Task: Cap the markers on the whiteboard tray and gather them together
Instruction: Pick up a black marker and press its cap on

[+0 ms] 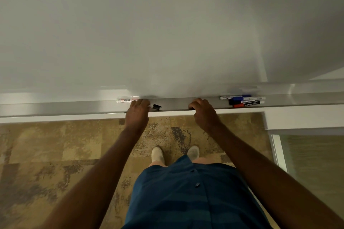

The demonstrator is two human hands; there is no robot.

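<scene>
The whiteboard tray (176,105) runs across the view below the whiteboard. A white marker with red print (126,99) lies on it at the left. My left hand (138,112) is just right of that marker, fingers curled over the tray. A thin dark tip shows at its left edge and a white bit at its right, as of a marker it grips. A loose black cap (157,106) lies just right of this hand. My right hand (202,112) rests on the tray's front lip with fingers curled under; what they hold is hidden. Several markers (243,100) lie grouped at the right.
The blank whiteboard (167,33) fills the upper view. Below the tray are patterned brown carpet (55,145), my feet and my blue shirt. A glass panel with a white frame (279,150) stands at the lower right.
</scene>
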